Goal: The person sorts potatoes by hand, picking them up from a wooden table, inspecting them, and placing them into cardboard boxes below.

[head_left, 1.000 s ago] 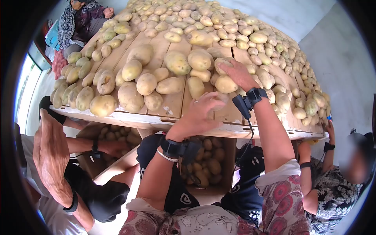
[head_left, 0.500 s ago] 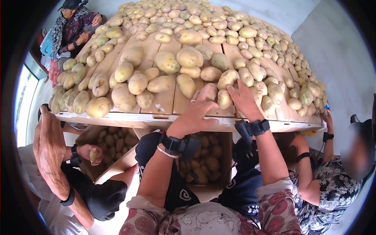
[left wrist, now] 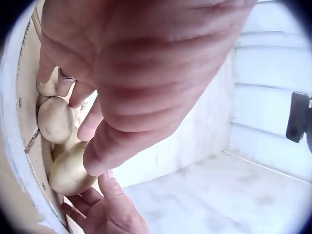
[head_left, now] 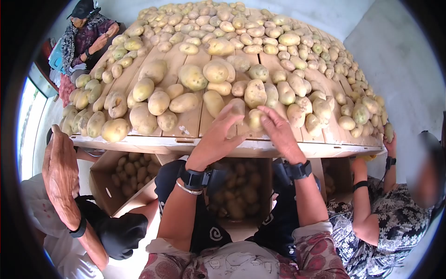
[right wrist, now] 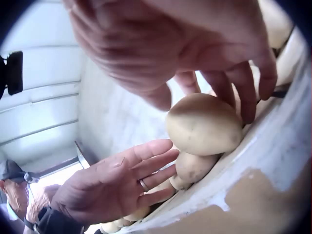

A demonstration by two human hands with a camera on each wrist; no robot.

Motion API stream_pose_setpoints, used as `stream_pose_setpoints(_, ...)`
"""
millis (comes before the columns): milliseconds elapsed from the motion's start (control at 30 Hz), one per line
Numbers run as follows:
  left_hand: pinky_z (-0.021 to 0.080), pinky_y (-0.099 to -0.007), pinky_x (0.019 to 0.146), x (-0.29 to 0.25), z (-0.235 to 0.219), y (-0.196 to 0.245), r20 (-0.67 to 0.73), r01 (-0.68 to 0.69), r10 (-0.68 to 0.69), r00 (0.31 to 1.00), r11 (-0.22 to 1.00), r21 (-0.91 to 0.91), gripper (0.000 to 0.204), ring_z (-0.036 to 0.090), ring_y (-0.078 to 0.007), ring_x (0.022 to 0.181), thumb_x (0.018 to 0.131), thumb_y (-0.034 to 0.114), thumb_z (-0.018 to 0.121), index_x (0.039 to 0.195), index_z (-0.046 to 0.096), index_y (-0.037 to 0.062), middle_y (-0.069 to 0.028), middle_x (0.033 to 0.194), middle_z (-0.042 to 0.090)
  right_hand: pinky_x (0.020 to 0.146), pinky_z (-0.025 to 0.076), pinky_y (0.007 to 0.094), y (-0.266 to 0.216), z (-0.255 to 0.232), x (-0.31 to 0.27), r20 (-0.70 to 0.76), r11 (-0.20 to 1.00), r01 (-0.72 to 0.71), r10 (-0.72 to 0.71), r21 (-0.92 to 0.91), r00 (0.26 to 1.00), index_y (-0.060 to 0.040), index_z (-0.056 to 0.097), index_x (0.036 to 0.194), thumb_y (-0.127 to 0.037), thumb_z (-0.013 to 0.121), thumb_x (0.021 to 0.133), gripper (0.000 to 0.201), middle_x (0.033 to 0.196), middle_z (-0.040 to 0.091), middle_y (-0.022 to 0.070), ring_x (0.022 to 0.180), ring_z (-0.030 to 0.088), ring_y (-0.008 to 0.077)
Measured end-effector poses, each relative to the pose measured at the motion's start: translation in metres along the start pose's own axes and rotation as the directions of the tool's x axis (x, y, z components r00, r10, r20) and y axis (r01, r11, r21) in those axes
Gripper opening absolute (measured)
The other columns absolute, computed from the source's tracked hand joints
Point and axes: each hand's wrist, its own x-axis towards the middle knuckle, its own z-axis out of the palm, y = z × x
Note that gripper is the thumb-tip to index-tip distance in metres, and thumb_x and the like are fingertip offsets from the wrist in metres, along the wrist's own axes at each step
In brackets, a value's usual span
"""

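With the left hand point(head_left: 217, 139) spread and nothing gripped, and the right hand point(head_left: 280, 132) loosely curved beside a potato point(head_left: 255, 119) near the table's front edge point(head_left: 255, 146), its hold untellable, the potato could be rolled off by a careless nudge.

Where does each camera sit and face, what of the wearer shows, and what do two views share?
Head: on the head, facing forward and down at potatoes on a table; left hand, right hand, sleeves and trousers show.
Left wrist: worn there, facing past the left hand toward the right hand; both show.
Right wrist: worn there, facing past the right hand toward the left; both show.
Shared: both wrist views show the potato at the right hand.
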Motion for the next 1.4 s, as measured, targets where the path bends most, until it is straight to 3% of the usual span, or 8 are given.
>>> stream_pose_setpoints(300,0.038,-0.0354,0.097,0.006,0.006,-0.012,-0.058,-0.043,0.05,0.997,0.992,0.121,0.05,0.04,-0.0318,0.125,0.075,0.013,0.068,0.121,0.05,0.0037,-0.0194,0.139,0.036,0.072,0.049,0.0396,0.002,0.027,0.005,-0.018,0.917,0.348,-0.358,-0.195,0.934,-0.0063,0.05,0.109,-0.012,0.07,0.073,0.041,0.089,0.061,0.0195,0.085,0.059,0.0389)
stream_pose_setpoints(367,0.038,-0.0336,0.098,0.005,0.003,-0.011,-0.006,-0.024,0.025,1.0,0.993,0.111,0.053,0.038,-0.0286,0.128,0.075,0.011,0.068,0.124,0.049,0.006,-0.0162,0.141,0.034,0.072,0.049,0.0329,0.004,0.025,0.006,0.038,0.962,0.247,-0.244,-0.114,0.969,-0.0059,0.049,0.113,-0.009,0.071,0.072,0.046,0.089,0.061,0.015,0.083,0.063,0.0275)
stream_pose_setpoints(500,0.03,-0.0341,0.104,0.01,-0.006,-0.021,0.053,-0.109,0.108,0.993,0.994,0.012,0.048,0.038,-0.0232,0.127,0.078,0.007,0.064,0.125,0.051,0.0081,-0.0108,0.139,0.038,0.07,0.049,0.0329,0.002,0.018,0.005,-0.023,0.982,0.188,-0.189,-0.014,0.982,-0.0067,0.049,0.111,-0.006,0.067,0.075,0.04,0.086,0.063,0.0134,0.081,0.064,0.0279)
stream_pose_setpoints(600,0.031,-0.0331,0.103,0.007,-0.007,-0.02,-0.01,-0.059,0.059,0.998,0.978,-0.198,0.044,0.041,-0.0193,0.124,0.08,0.006,0.064,0.122,0.053,0.0085,-0.0087,0.134,0.044,0.067,0.047,0.0206,0.005,-0.005,0.003,0.024,0.846,-0.052,0.046,0.53,0.999,-0.0075,0.053,0.107,-0.006,0.065,0.079,0.03,0.083,0.059,-0.0021,0.075,0.058,0.006)
stream_pose_setpoints(1000,0.04,-0.0294,0.095,-0.003,-0.014,-0.028,-0.147,-0.005,-0.055,0.988,0.926,-0.378,0.031,0.051,-0.0139,0.111,0.085,0.005,0.058,0.116,0.055,0.004,-0.0066,0.117,0.056,0.052,0.048,0.0269,0.014,-0.016,-0.01,0.174,0.383,-0.233,0.182,0.894,0.968,-0.0053,0.054,0.091,-0.037,0.046,0.093,0.033,0.071,0.057,0.0054,0.058,0.057,0.0161)
stream_pose_setpoints(1067,0.045,-0.0283,0.09,-0.023,-0.017,-0.017,-0.128,0.088,-0.242,0.962,0.716,-0.693,0.029,0.055,-0.0164,0.108,0.087,0.005,0.055,0.116,0.054,0.0011,-0.0092,0.117,0.057,0.053,0.048,0.0287,0.02,-0.014,-0.013,0.163,0.364,-0.252,0.258,0.897,0.952,-0.0058,0.052,0.093,-0.044,0.041,0.093,0.04,0.071,0.056,0.006,0.058,0.057,0.0182)
stream_pose_setpoints(1267,0.045,-0.0359,0.093,-0.083,-0.022,-0.035,-0.074,0.003,-0.131,0.989,0.512,-0.859,0.035,0.052,-0.0263,0.114,0.092,0.011,0.05,0.125,0.046,0.0024,-0.0151,0.123,0.052,0.072,0.052,0.0389,0.022,-0.021,-0.025,0.4,-0.052,-0.396,0.144,0.917,0.905,-0.0073,0.052,0.107,-0.038,0.048,0.092,0.035,0.096,0.058,0.0136,0.089,0.06,0.0273)
stream_pose_setpoints(1400,0.044,-0.0359,0.095,-0.077,-0.019,-0.038,-0.029,0.044,-0.137,0.99,0.505,-0.862,0.038,0.051,-0.0262,0.115,0.092,0.011,0.049,0.129,0.043,0.0038,-0.0152,0.125,0.051,0.075,0.052,0.04,0.011,-0.015,-0.046,0.406,0.02,-0.417,0.191,0.909,0.894,-0.0071,0.051,0.108,-0.03,0.055,0.089,0.03,0.096,0.058,0.0132,0.093,0.06,0.0275)
